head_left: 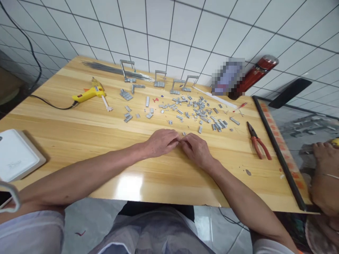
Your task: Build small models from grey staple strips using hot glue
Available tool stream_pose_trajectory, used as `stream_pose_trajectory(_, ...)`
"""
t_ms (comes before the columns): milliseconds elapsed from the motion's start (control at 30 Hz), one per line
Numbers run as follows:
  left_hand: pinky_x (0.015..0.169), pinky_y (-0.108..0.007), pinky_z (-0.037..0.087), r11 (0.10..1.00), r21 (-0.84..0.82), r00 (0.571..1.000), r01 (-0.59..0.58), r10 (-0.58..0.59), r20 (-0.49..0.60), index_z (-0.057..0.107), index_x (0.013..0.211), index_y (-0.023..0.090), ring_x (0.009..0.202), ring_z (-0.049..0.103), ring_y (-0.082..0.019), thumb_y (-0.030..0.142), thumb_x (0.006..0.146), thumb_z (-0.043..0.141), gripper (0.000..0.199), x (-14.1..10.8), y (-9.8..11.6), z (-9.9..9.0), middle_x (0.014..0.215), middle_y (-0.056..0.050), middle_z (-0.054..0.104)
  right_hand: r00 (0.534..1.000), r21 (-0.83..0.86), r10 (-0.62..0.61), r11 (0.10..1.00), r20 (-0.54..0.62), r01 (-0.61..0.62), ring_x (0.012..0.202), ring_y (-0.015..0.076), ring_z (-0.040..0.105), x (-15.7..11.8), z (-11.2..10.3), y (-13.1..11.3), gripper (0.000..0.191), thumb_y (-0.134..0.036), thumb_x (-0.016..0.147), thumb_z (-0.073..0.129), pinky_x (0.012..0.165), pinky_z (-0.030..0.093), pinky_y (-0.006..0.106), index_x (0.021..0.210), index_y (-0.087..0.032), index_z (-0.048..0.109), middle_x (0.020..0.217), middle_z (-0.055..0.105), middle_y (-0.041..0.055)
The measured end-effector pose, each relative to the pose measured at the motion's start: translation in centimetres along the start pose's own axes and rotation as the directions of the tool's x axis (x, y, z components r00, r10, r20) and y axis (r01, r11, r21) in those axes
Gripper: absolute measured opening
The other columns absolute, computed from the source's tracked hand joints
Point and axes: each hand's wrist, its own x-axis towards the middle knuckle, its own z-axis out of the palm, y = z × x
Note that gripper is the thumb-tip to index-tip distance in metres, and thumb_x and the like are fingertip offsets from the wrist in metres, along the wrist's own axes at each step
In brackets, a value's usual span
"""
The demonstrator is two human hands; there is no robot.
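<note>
From far off, I look down at the wooden table (106,141) and my two bare hands near its middle. My left hand (162,143) and my right hand (196,148) are both closed, fingers curled in, with their tips meeting. They look like they pinch something tiny, but my fingers hide it, so I can't tell what it is. One small gray bit (183,133) lies just past my fingertips. Farther out is a messy bunch of gray pieces (202,110), some tiny and some like short bars. Behind them stand little gray frames (128,71), with thin gray sticks (97,66) lying at the back. On my left, a yellow glue gun (88,95) lies with its black cord (53,106) running off the table, and a white box (18,155) sits nearer to me. On my right, pliers with red handles (255,139) lie open beside the black edge (280,155) of a shiny panel (288,118). A red bottle (254,76) leans at the back, near the tiled wall (182,31). Another person's hand (327,157) rests over at the far right, well apart from mine.
</note>
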Motion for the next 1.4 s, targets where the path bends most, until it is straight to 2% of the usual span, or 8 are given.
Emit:
stream_pose_trajectory(167,0.081,-0.032,0.051,0.998,-0.005,0.998,-0.068,0.068,0.003,0.066,0.098,0.021,0.088,0.069,-0.019,0.019,0.101,0.05,0.016,-0.1,-0.4,0.2,0.093,-0.003,0.074,0.986,-0.042,0.076,0.996,-0.147,-0.083,0.064,0.0172,0.053,0.1,-0.6,0.2,0.033,-0.024,0.103,0.049,0.064,0.04,0.032,0.07,-0.025,0.05,0.067,0.058,0.0003)
stream_pose_trajectory(367,0.079,-0.031,0.052,0.996,-0.022,0.995,-0.092,0.091,-0.034,0.069,0.101,0.019,0.086,0.067,-0.018,0.016,0.1,0.046,0.022,-0.2,-0.5,0.2,0.094,-0.005,0.072,0.863,0.066,0.282,0.958,-0.42,-0.281,0.071,0.0179,0.06,1.0,-1.5,2.5,0.007,-0.027,0.092,0.057,0.066,0.049,0.032,0.096,-0.026,0.063,0.084,0.068,0.0018)
stream_pose_trajectory(533,0.075,-0.03,0.051,0.994,-0.02,0.992,-0.103,0.101,-0.081,0.069,0.106,0.016,0.082,0.064,-0.017,0.023,0.098,0.055,0.018,-0.5,-0.1,0.4,0.101,-0.008,0.069,0.865,0.217,0.38,0.921,-0.329,-0.322,0.071,0.0181,0.059,1.1,-1.6,2.7,0.017,-0.033,0.097,0.057,0.071,0.049,0.034,0.087,-0.025,0.068,0.078,0.067,0.0007)
stream_pose_trajectory(800,0.075,-0.033,0.047,0.979,0.09,0.981,-0.183,0.188,-0.049,0.065,0.087,0.018,0.082,0.06,-0.018,0.021,0.097,0.057,0.013,-0.7,0.0,1.0,0.096,-0.008,0.067,0.787,0.496,0.512,0.811,-0.345,-0.31,0.075,0.0172,0.058,1.1,-1.8,2.6,0.034,-0.042,0.1,0.056,0.076,0.047,0.032,0.07,-0.024,0.057,0.072,0.061,-0.0014)
stream_pose_trajectory(933,0.072,-0.033,0.045,0.985,0.091,0.987,-0.149,0.154,-0.048,0.062,0.081,0.018,0.077,0.057,-0.018,0.023,0.094,0.059,0.014,-0.5,0.1,0.9,0.087,-0.006,0.064,0.76,0.483,0.566,0.788,-0.321,-0.383,0.074,0.0169,0.058,1.6,-2.6,3.3,0.017,-0.037,0.091,0.062,0.073,0.047,0.032,0.088,-0.023,0.07,0.079,0.066,-0.0007)
stream_pose_trajectory(1033,0.073,-0.034,0.045,0.984,0.111,0.989,-0.143,0.147,-0.034,0.064,0.085,0.018,0.078,0.056,-0.019,0.02,0.089,0.06,0.006,-0.4,0.2,1.0,0.087,-0.006,0.064,0.833,0.331,0.494,0.852,-0.25,-0.406,0.082,0.0195,0.064,2.0,-4.0,4.3,0.022,-0.027,0.087,0.06,0.076,0.051,0.034,0.102,-0.023,0.076,0.094,0.074,0.0036)
stream_pose_trajectory(1167,0.074,-0.033,0.044,0.981,0.123,0.987,-0.151,0.156,-0.032,0.065,0.082,0.018,0.079,0.055,-0.019,0.016,0.088,0.057,0.011,-0.4,0.2,1.2,0.087,-0.006,0.065,0.968,-0.071,0.24,0.967,-0.074,-0.245,0.106,0.0279,0.067,2.0,-5.6,6.1,0.038,-0.01,0.083,0.051,0.097,0.053,0.046,0.103,-0.024,0.08,0.107,0.075,0.0101)
stream_pose_trajectory(1400,0.073,-0.033,0.043,0.98,0.121,0.986,-0.156,0.163,-0.048,0.066,0.082,0.017,0.079,0.055,-0.019,0.017,0.09,0.058,0.012,-0.4,0.1,1.3,0.086,-0.006,0.065,0.983,-0.292,0.164,0.947,0.085,-0.133,0.113,0.0335,0.065,1.1,-5.6,8.2,0.035,-0.016,0.092,0.054,0.098,0.055,0.05,0.118,-0.02,0.078,0.118,0.07,0.0166)
